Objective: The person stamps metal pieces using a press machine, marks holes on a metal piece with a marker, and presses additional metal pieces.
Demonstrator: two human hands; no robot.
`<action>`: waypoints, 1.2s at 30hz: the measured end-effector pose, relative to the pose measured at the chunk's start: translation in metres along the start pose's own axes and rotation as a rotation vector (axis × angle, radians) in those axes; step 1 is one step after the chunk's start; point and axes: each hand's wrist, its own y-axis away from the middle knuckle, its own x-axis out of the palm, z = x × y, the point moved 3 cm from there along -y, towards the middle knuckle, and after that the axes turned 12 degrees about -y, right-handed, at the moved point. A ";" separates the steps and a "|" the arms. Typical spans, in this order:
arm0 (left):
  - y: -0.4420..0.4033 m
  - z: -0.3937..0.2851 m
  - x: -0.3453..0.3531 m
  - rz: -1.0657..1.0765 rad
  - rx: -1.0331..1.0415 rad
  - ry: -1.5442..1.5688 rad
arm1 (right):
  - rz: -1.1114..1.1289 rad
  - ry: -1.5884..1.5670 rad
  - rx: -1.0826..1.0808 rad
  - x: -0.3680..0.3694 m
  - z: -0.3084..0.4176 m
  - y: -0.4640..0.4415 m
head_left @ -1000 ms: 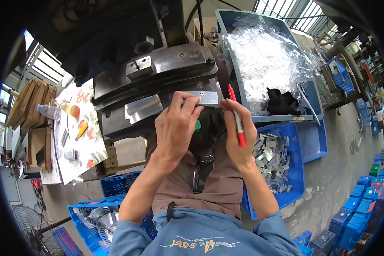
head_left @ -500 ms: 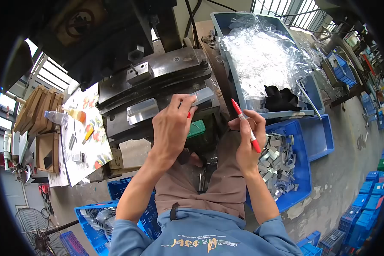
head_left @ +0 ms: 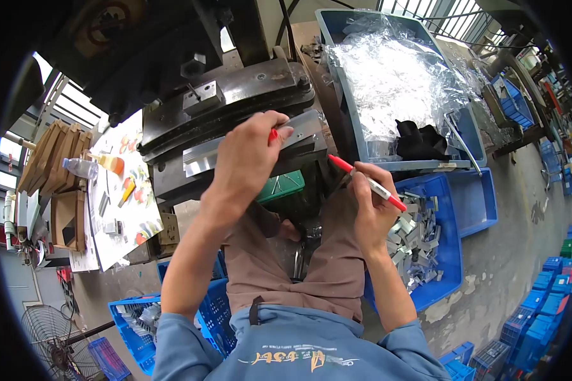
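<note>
My left hand [head_left: 245,155] is closed over the press bed, a small red marker cap [head_left: 272,135] pinched in its fingers. Under and beside that hand, shiny metal pieces lie on the dark bed: a ridged silver one [head_left: 199,160] at left and a flat silver one [head_left: 304,129] at right, close to my fingertips. Whether the left hand touches them I cannot tell. A red-and-white marker [head_left: 378,188] is gripped in my right hand [head_left: 376,213], its red tip pointing up and left toward the bed. Below the bed sits a green box [head_left: 285,186].
The dark press [head_left: 229,89] rises ahead. At right, a grey-blue bin [head_left: 400,166] holds clear plastic and a black glove [head_left: 419,141]; a blue bin [head_left: 448,254] below holds metal pieces. A paper-covered table [head_left: 128,209] carries bottles at left. Blue crates [head_left: 213,311] stand near my legs.
My left hand has shifted up and slightly left over the bed, keeping the red cap. The marker in my right hand has turned flatter, its tip moving left. More of the green box shows.
</note>
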 end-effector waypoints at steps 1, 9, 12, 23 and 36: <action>-0.003 0.004 -0.001 0.053 -0.040 0.066 | 0.006 -0.015 0.010 0.002 0.000 -0.002; -0.003 0.011 0.002 0.030 -0.035 0.075 | 0.149 0.167 -0.094 0.025 -0.001 -0.020; -0.002 0.011 0.003 0.017 -0.032 0.093 | 0.178 0.213 -0.145 0.034 -0.004 -0.029; 0.001 0.013 0.005 -0.047 0.004 0.119 | 0.173 0.217 -0.066 0.039 -0.013 -0.031; 0.001 0.013 0.005 -0.051 0.011 0.125 | 0.185 0.217 -0.084 0.041 -0.015 -0.031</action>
